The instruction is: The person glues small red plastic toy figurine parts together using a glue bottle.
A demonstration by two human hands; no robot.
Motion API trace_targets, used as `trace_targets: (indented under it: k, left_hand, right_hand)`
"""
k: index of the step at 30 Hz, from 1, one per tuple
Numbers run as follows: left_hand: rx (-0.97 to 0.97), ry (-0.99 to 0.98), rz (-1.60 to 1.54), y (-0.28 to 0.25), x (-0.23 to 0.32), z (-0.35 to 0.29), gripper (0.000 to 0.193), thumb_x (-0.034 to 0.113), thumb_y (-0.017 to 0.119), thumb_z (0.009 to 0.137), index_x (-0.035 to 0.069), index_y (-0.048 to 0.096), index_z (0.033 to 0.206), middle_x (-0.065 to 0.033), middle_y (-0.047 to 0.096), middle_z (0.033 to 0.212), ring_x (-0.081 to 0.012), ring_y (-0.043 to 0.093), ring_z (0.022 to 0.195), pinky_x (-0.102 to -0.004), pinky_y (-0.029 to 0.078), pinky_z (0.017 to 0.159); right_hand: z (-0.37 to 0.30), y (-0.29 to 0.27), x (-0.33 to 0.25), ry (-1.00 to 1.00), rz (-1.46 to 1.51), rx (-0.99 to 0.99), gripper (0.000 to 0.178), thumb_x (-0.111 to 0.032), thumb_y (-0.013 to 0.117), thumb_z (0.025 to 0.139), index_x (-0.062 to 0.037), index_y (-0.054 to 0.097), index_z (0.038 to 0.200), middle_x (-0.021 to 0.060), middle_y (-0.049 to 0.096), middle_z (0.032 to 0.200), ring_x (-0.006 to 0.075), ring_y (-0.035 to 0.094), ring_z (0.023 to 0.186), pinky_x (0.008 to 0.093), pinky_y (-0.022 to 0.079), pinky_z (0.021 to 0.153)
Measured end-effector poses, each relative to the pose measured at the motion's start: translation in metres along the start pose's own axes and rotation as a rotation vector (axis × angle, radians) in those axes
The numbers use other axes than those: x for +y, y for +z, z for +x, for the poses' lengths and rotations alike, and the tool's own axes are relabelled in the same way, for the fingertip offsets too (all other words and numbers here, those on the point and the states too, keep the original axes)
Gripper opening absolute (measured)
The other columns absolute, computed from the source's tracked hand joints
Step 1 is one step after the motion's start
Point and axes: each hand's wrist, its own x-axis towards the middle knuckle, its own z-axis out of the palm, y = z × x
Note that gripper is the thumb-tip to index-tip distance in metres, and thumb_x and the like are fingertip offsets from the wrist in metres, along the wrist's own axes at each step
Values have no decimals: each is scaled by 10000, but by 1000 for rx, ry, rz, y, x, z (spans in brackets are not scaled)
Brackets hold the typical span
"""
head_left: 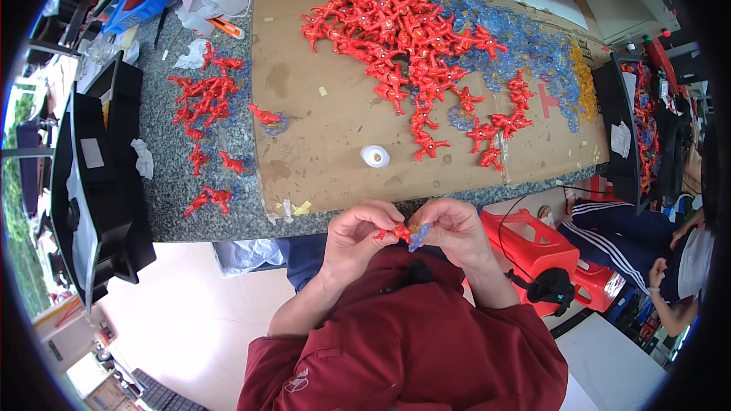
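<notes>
Just off the table's near edge, my left hand [361, 237] pinches a small red figurine [400, 231] between thumb and fingers. Close against it, my right hand [451, 231] grips a translucent blue plastic piece [416, 240]; a bit of yellow shows where the two parts meet. Whether they are joined I cannot tell. Ahead on the cardboard lies a large heap of red figurines [396, 30]. Beside it spread many translucent blue pieces [525, 49] and a strip of yellow pieces [585, 80]. One red figurine [265, 115] rests on a blue piece, left of the heap.
A small white round dish [375, 156] sits on the cardboard [320, 175]. More red figurines [205, 99] lie on the granite top at left. Black bins [103, 167] flank the table. An orange cutter [226, 27] lies far left; a red stool [525, 247] and another person [617, 228] are at right.
</notes>
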Motion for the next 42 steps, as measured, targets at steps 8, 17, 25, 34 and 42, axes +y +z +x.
trace_targets:
  k: [8, 17, 25, 34, 42]
  left_hand:
    - [54, 55, 146, 4, 2, -2, 171, -97, 613, 759, 18, 582, 881, -120, 571, 966, -174, 569, 868, -287, 488, 773]
    - [10, 84, 228, 2, 3, -2, 128, -100, 598, 763, 3, 604, 840, -137, 582, 948, -185, 580, 870, -280, 519, 735]
    - [-15, 63, 20, -2, -3, -1, 175, -135, 570, 765, 1, 609, 868, -145, 576, 973, -170, 584, 879, -266, 522, 756]
    - [-48, 83, 99, -1, 2, 0, 158, -118, 566, 782, -4, 613, 880, -147, 575, 975, -178, 594, 862, -265, 534, 735]
    - [-65, 57, 172, -1, 3, 1, 145, -111, 566, 786, -8, 616, 875, -146, 589, 951, -185, 591, 869, -263, 534, 708]
  right_hand:
    - [-5, 10, -5, -154, -274, 53, 204, 43, 625, 786, 25, 588, 986, 88, 612, 941, 140, 591, 861, 256, 473, 751]
    - [-8, 20, -14, -286, -631, 91, 209, 31, 683, 723, 38, 634, 926, 118, 630, 892, 168, 604, 798, 267, 484, 706]
    - [-9, 15, -16, -275, -458, 91, 209, 53, 677, 717, 43, 636, 922, 122, 637, 877, 174, 607, 788, 269, 484, 702]
    - [-7, 18, -19, -281, -564, 77, 208, 32, 689, 710, 28, 642, 913, 113, 645, 853, 173, 613, 770, 266, 486, 692]
    - [-9, 25, -25, -352, -854, 94, 195, -2, 710, 687, 7, 648, 872, 83, 650, 789, 186, 613, 707, 275, 482, 625]
